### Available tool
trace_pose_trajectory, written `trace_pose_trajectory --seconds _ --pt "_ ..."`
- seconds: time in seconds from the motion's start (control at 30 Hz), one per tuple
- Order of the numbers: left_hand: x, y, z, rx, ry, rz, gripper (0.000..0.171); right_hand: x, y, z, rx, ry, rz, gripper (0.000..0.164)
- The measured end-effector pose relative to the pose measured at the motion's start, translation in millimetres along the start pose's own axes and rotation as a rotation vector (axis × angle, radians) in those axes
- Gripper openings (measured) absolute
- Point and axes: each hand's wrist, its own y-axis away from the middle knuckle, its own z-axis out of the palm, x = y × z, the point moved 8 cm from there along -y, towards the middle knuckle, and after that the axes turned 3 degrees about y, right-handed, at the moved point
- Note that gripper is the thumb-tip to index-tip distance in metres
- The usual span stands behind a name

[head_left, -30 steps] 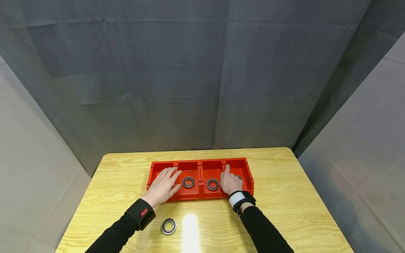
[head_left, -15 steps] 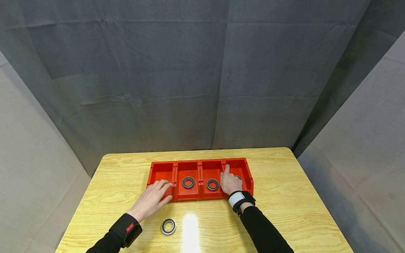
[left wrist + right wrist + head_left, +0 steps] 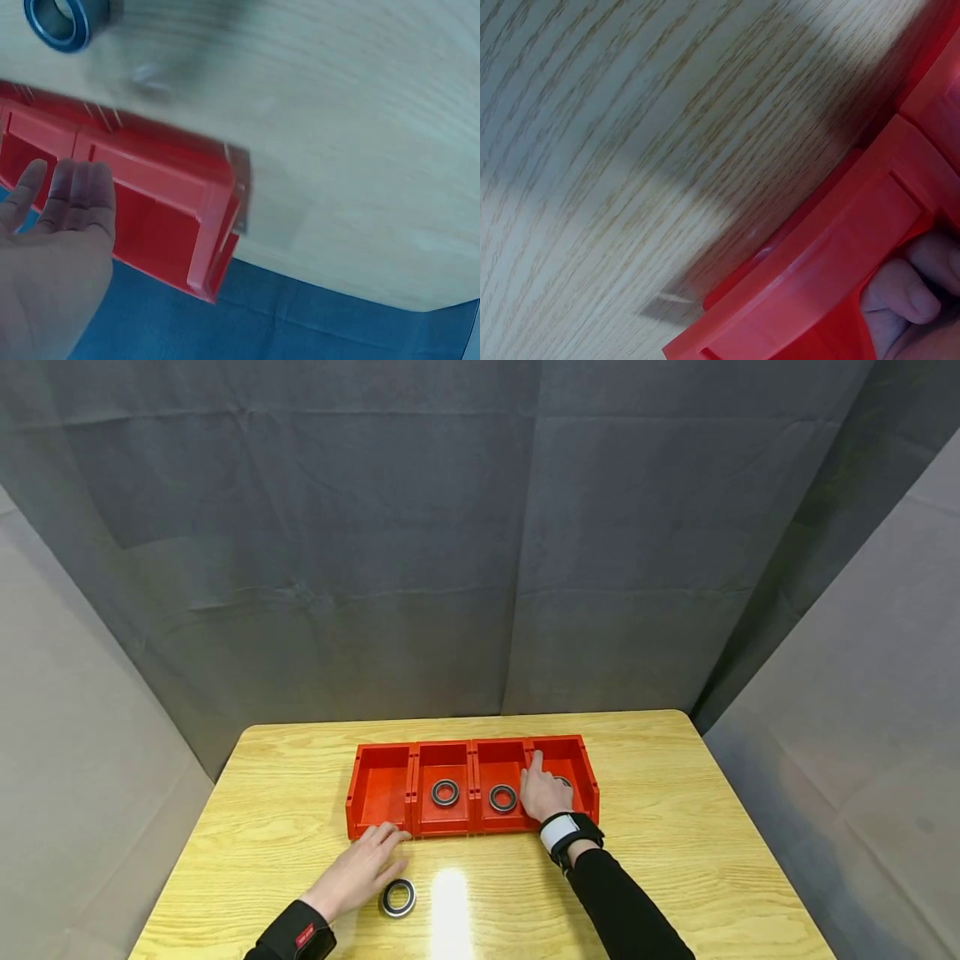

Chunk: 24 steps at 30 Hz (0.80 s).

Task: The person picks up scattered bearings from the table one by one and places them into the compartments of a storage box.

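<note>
A row of joined red bins (image 3: pixel 381 789) stands on the table. My right hand (image 3: pixel 546 793) stays at the divider by the rightmost bin, index finger extended along it and other fingers (image 3: pixel 904 289) curled inside, gripping the divider. One bearing (image 3: pixel 445 792) lies in the second bin from the left and another bearing (image 3: pixel 502 798) in the third; a bearing (image 3: pixel 564 780) in the rightmost bin is partly hidden by that hand. My left hand (image 3: pixel 356 870) hovers before the leftmost bin, fingers extended and holding nothing. Close to its thumb, a loose bearing (image 3: pixel 397 898) lies on the tabletop.
The light wooden table (image 3: pixel 675 860) extends on both sides of the bins. Behind it hangs a grey cloth (image 3: pixel 375 568), and pale panels (image 3: pixel 862 760) flank it left and right.
My left hand has drawn back from over the left bins toward the front, nearing the loose bearing and uncovering the leftmost bin. The right hand has stayed in place.
</note>
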Motion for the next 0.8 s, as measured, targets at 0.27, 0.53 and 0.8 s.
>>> trace_pose_trajectory --seconds 0.27,0.53,0.8 --pt "8.2 11.4 12.6 -0.034 -0.001 0.030 0.033 -0.2 0.6 -2.0 0.008 0.002 0.006 0.059" --pt "6.0 23.4 30.7 -0.116 0.032 0.013 0.038 -0.4 1.5 -1.6 0.007 0.008 0.004 0.060" --pt "2.8 28.3 38.1 -0.144 0.079 -0.013 0.044 -0.4 0.1 0.9 0.007 0.003 0.003 0.062"
